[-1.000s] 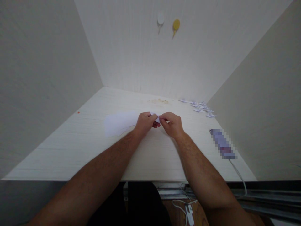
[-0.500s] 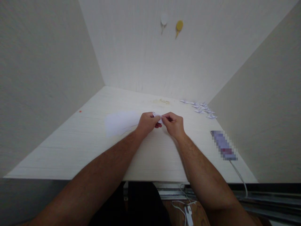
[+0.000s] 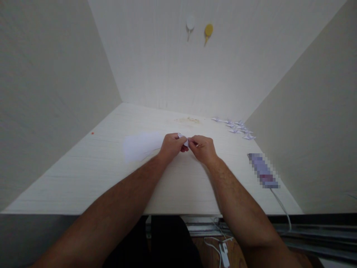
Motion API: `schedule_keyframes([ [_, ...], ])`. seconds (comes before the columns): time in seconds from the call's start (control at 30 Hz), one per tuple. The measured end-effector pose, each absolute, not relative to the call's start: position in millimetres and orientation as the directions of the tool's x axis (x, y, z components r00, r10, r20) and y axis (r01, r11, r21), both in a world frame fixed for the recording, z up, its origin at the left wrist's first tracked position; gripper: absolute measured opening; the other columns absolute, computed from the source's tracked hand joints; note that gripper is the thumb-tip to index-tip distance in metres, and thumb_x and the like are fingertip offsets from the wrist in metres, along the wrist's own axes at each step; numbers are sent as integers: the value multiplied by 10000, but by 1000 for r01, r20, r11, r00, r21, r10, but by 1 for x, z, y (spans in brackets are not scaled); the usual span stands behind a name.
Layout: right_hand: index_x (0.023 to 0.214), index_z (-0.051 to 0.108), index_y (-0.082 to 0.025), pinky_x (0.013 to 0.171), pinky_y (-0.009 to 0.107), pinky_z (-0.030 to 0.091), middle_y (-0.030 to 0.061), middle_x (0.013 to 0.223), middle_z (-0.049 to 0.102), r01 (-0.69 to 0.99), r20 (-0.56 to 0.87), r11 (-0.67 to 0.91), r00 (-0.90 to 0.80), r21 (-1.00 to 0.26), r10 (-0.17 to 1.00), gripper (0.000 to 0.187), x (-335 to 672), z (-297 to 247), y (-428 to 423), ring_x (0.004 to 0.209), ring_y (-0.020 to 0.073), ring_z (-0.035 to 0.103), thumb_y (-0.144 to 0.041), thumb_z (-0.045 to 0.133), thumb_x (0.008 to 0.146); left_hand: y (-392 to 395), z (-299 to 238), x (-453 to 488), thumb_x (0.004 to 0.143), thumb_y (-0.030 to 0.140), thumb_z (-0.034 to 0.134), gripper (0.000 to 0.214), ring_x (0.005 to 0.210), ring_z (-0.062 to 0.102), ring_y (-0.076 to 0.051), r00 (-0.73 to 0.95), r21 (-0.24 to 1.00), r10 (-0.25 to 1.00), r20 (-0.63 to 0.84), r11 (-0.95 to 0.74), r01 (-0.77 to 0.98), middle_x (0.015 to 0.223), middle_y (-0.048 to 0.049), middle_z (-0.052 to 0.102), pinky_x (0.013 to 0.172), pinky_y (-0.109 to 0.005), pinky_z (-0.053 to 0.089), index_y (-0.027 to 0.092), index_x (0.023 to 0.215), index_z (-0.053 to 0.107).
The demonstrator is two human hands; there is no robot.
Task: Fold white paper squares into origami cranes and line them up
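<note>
Apparently we're creasing paper, left hand and right hand both pinching it with fingers; next move likely calling for steady left hold.

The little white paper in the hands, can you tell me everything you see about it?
The little white paper looks thin and folded, with a slim edge poking out at its upper left. It sits between the hands: the left hand grips it, thumb on top, and the right hand's fingertips pinch its right end. Fingers cover much of it, so its whole shape can't be told.
</note>
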State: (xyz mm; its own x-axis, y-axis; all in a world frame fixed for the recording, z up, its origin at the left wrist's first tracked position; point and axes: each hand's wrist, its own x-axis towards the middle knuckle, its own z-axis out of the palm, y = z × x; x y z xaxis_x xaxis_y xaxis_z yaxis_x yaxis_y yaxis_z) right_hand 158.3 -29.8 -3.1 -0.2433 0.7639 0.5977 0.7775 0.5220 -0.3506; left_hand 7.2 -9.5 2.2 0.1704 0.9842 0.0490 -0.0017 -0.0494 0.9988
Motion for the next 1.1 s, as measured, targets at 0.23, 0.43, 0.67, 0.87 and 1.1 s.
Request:
schedule_keyframes([
  [0.23,760,706,-236,665,258,445,6,743,709,784,562,518,-271,-342,782,220,161,-3,-27,691,140,626,-191,521,869,-6,-2,7,693,219,581,138,471,606,-133,192,998,981,29,-19,-56,532,-58,641,473,-226,481,130,596,620],
  [0.43,937,739,-266,797,298,506,20,927,757,748,569,555,-292,-364,768,244,164,-3,-28,868,175,689,-169,528,860,-4,-3,6,677,247,635,139,481,610,-136,205,992,979,16,11,-129,540,-50,640,472,-228,478,124,611,634],
  [0.67,933,746,-240,814,329,539,38,964,755,600,534,514,-165,-613,829,250,159,-5,-28,888,179,690,-151,555,798,1,-6,3,657,284,694,176,491,612,-138,181,993,984,3,19,-115,559,-45,642,467,-226,479,113,656,650],
  [0.87,773,682,-169,600,314,557,21,669,688,199,200,176,107,-964,974,184,148,-3,-23,589,143,632,-348,684,731,-5,2,2,697,274,644,156,513,591,-117,188,995,977,101,-99,-18,600,-34,658,491,-212,471,120,701,670],
  [1.1,672,598,-172,548,279,529,-10,604,632,95,147,138,88,-986,985,246,149,0,-24,531,115,586,-363,751,647,-7,2,2,685,225,639,100,502,547,-97,190,973,958,215,-227,42,541,8,605,490,-196,426,142,640,605],
])
